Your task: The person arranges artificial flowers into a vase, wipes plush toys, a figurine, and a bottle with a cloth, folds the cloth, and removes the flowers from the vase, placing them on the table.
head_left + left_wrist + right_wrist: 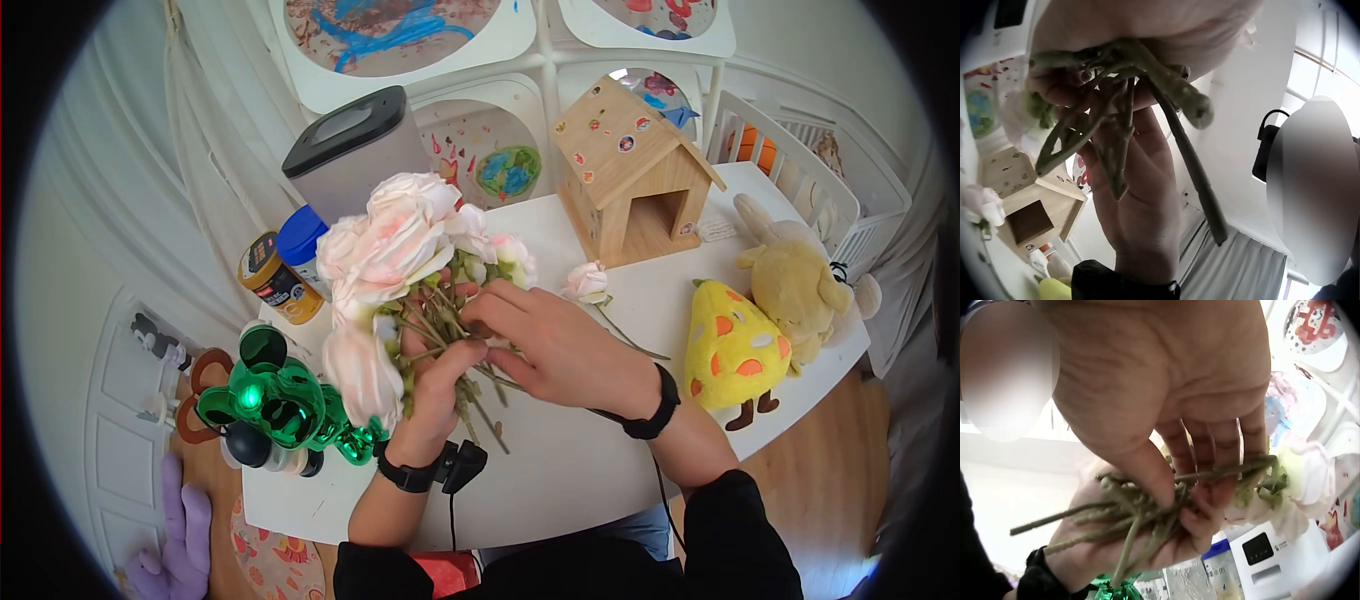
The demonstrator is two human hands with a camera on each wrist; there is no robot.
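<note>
A bunch of pale pink artificial roses (390, 240) rises over the table, its green stems (1129, 519) crossing at several angles. My left hand (437, 385) grips the bunch by the stems from below, the cut ends sticking out past the palm. In the right wrist view, the thumb and fingers of my right hand (1172, 381) pinch a rose stem that lies across the others. Thick stem ends (1188, 162) hang out below the left hand in the left wrist view. A single pink rose (585, 283) lies on the table right of the hands.
On the white table (570, 450) stand a wooden house (625, 170), a yellow plush (735, 345) and a beige plush (795, 285) at right. Left are a shiny green balloon-like figure (275, 395), a black-and-yellow jar (280, 280), a blue-lidded tub (300, 240) and a grey bin (355, 150).
</note>
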